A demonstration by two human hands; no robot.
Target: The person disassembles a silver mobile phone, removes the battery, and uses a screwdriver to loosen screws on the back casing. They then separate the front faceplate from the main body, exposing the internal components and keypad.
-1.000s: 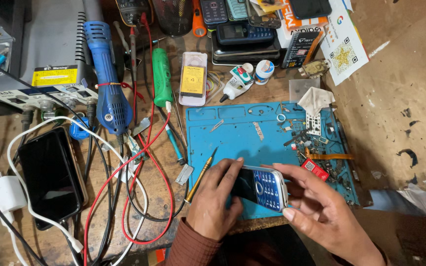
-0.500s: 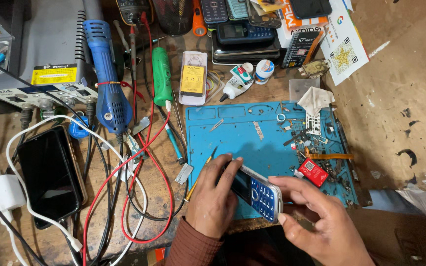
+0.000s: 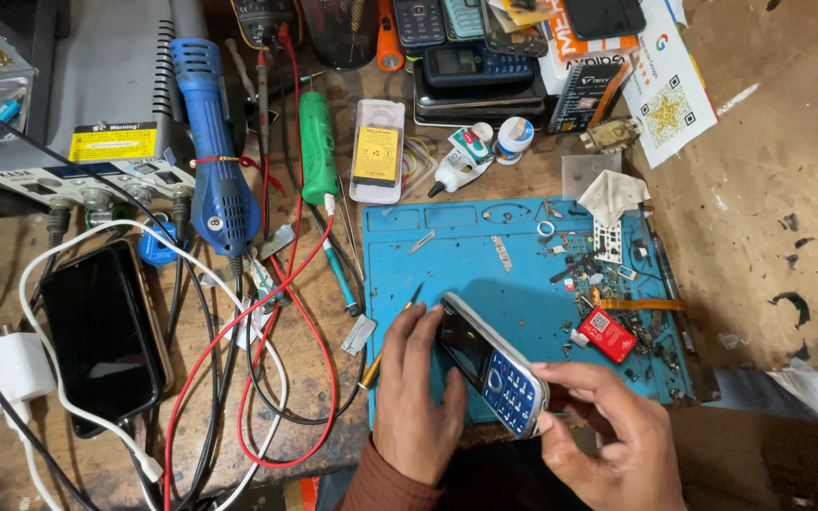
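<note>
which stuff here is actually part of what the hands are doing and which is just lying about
In hand:
- keypad phone, held by left hand and right hand
- blue mat beneath

Lying about:
- blue hot-air tool
- green screwdriver
- black smartphone
- glue bottle
- red battery

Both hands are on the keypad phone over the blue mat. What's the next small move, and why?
Probably lower the keypad phone flat onto the blue mat: it sits tilted in mid-air, left hand gripping its top, right hand pinching its bottom end. Bare mat shows just above it; loose parts lie further right.
</note>
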